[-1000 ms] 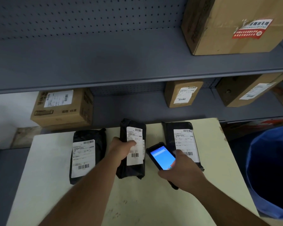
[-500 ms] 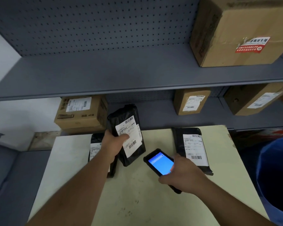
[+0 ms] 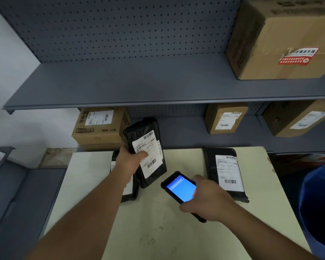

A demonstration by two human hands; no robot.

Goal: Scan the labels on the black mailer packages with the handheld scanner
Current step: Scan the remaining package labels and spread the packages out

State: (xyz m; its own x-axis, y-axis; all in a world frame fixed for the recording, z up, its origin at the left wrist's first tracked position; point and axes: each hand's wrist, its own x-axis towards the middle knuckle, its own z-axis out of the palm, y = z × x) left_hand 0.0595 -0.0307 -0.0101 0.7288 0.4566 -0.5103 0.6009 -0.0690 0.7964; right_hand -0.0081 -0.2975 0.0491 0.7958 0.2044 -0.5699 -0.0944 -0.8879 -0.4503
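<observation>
Two hands are engaged. The left hand [image 3: 129,162] grips the middle mailer [image 3: 145,152] by its left edge, thumb pressed across the white label [image 3: 147,153], and holds it lifted clear of the table [image 3: 158,231]. The right hand [image 3: 207,200] is closed around the handheld scanner [image 3: 180,188], fingers wrapped over its right side, screen lit blue and facing up.

Step in hand, as judged: presenting the lifted mailer's label to the scanner. The scanner sits just right of and nearer than the mailer's lower end, not touching it.

Orientation:
- Lifted mailer: long axis runs far to near, far end tipped slightly left, label face toward the camera. One barcode sits at the far end of the label, a second toward the near end.
- Scanner: long axis diagonal, head end pointing far-left toward the mailer's near corner.

Next move, as judged: aim the scanner's head at one barcode. The thumb lies between the two barcodes, so neither appears covered. Whether the scan window lines up cannot be told.

A second mailer [image 3: 127,192] lies flat on the table under the left forearm, mostly hidden. A third mailer [image 3: 225,173] lies flat on the right, label up, long axis far to near. Beyond the table, cardboard boxes [image 3: 99,128] stand on the grey shelving [image 3: 158,85].
</observation>
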